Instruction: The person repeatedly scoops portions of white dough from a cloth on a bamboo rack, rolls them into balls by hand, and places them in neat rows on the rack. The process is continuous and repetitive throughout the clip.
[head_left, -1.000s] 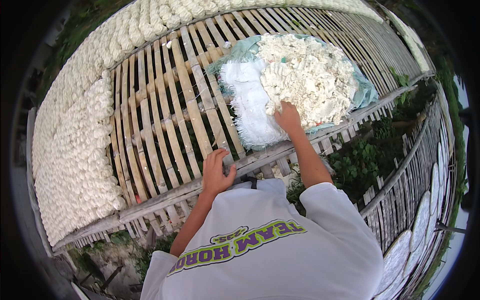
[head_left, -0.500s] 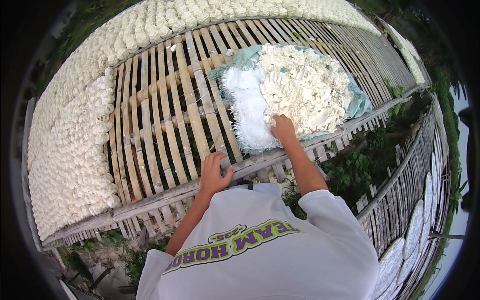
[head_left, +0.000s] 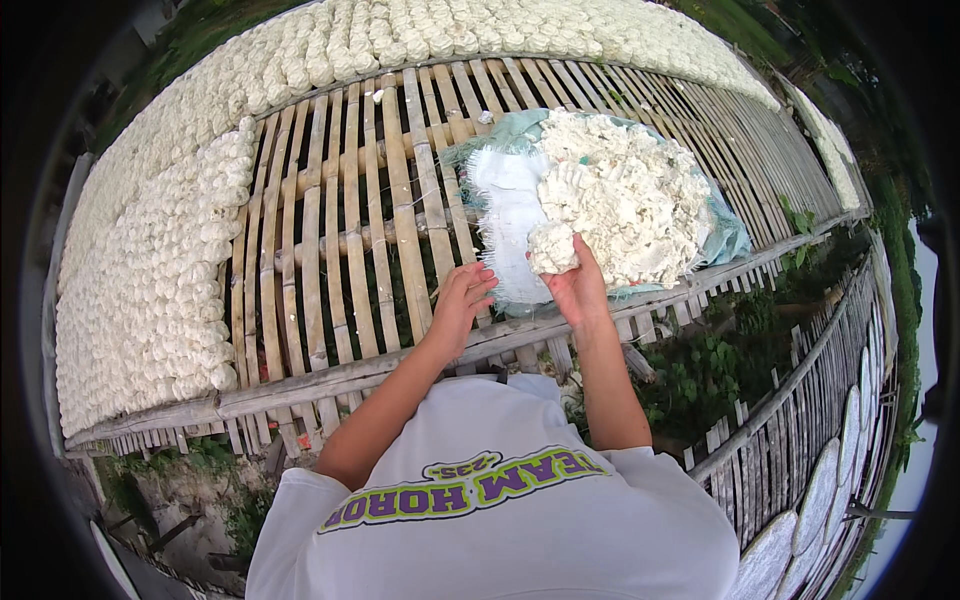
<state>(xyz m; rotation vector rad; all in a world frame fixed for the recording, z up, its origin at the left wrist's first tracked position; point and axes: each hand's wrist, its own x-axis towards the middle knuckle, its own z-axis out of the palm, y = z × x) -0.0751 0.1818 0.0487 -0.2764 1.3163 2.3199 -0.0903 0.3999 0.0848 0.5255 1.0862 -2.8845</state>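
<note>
A heap of crumbly off-white dough-like mass (head_left: 640,205) lies on a white and teal woven sack (head_left: 505,200) spread over the bamboo slats. Against the near left side of the heap, my right hand (head_left: 580,285) holds a lump of the off-white mass (head_left: 553,248), palm turned up and fingers curled behind it. My left hand (head_left: 465,305) hovers just left of the sack's frayed edge, over the rack's front rail. Its fingers are slightly bent and apart, with nothing in them.
The bamboo slat rack (head_left: 340,230) has gaps between its strips and a pole (head_left: 400,360) along its front. Rows of rounded off-white lumps (head_left: 150,290) cover its left and far sides. At right stands another slatted rack (head_left: 790,390) with pale round discs (head_left: 770,555).
My right hand has come away from the heap's edge with a lump in it and turned palm up. My left hand has lifted off the front rail and moved right, toward the sack.
</note>
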